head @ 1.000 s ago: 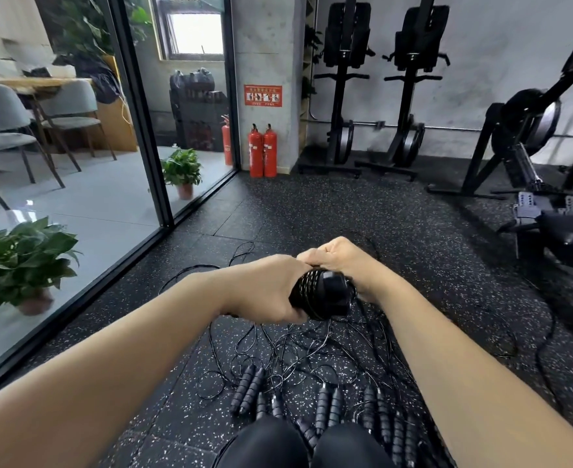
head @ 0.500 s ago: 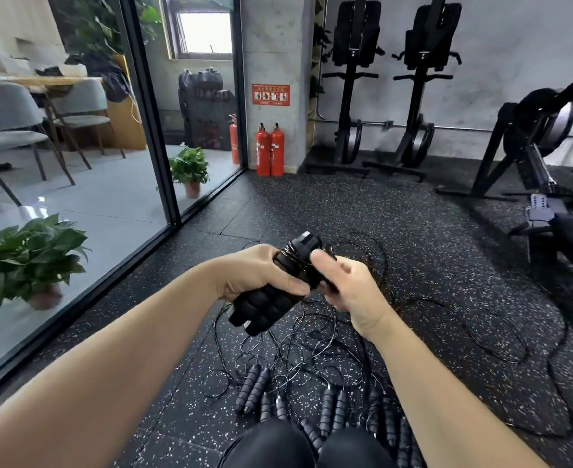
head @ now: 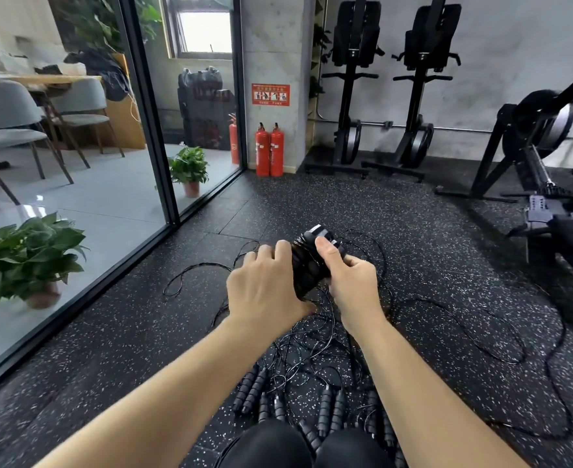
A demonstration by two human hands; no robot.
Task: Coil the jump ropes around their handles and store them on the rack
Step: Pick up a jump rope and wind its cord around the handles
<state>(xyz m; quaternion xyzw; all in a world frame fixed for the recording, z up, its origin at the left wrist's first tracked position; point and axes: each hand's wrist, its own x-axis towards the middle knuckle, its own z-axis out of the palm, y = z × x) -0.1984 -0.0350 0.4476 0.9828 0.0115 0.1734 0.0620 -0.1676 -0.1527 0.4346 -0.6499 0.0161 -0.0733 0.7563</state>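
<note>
Black bundle: paired jump-rope handles [head: 308, 265] with rope wound round them, held above the floor between both hands, tilted with the capped end up and far.
Left hand [head: 265, 285]: back toward the camera, fingers curled over the left side of the bundle, gripping it.
Right hand [head: 349, 278]: thumb laid along the upper right of the bundle, remaining fingers curled round its right side and mostly hidden behind it.
Hand relation: close together, one on each side of the same bundle.
Trailing rope [head: 447, 319]: thin black cord running from below the bundle in wide loops across the floor to the right.
Loose ropes [head: 312, 346]: tangled black cords on the floor directly under the hands, with one loop reaching left.
Spare handles [head: 329, 410]: ribbed black grips lying in pairs in a rough row on the floor, near the person's knees [head: 305, 447].
Floor [head: 143, 332]: black rubber tiles with white speckles.
Glass partition [head: 76, 197]: black-framed, at left; potted plants [head: 25, 258] and grey chairs [head: 5, 119] stand behind it.
Fire extinguishers [head: 270, 150]: two red cylinders upright at the base of the far pillar, with a red sign above them.
Gym machines [head: 379, 86]: two upright black units against the far wall; a rowing machine [head: 541, 130] at far right.
Storage rack: cannot be identified in this view.
</note>
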